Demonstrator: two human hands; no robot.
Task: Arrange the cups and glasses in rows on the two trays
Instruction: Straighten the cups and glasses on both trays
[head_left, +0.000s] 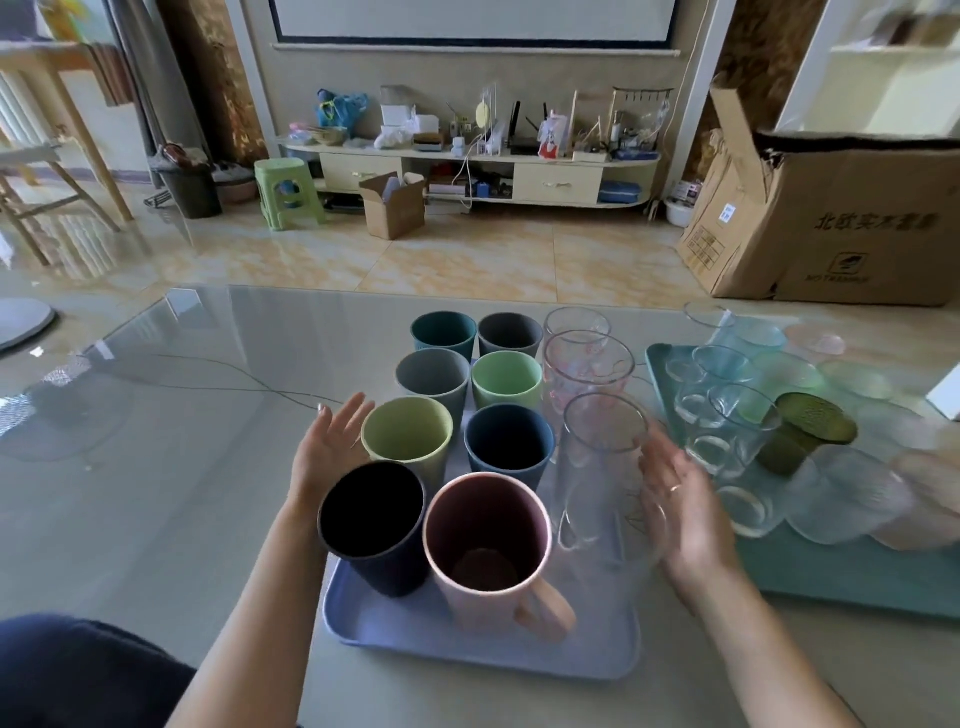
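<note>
A person's two bare hands hover over a glossy grey surface (171, 467) that carries two trays. The lavender-blue plastic tray (415, 644) lies nearest, holding plastic cups in two columns: a black cup (371, 525) and a pink mug with a handle (493, 545) in front, then a yellow-green cup (408, 436) beside a navy cup (508, 447), a grey cup (434, 379) beside a light green cup (506, 378), and a teal cup (444, 335) beside a dark grey cup (510, 333) at the back. A third column of tall clear glasses (597, 457) stands along the tray's right side.

The left hand (327, 447) is open, palm turned inward, just beside the yellow-green cup and the black cup, gripping nothing. The right hand (680, 499) is also open, fingers spread and blurred, close against the nearest tall glass; whether it touches is unclear.

To the right, a teal plastic tray (831, 577) holds rows of short clear and tinted tumblers (722, 441), with a dark green glass (802, 439) among them. Beyond the surface, on the tiled floor, are a large cardboard box (841, 218), a green plastic stool (285, 192) and a low cream cabinet (467, 171) cluttered with small items.
</note>
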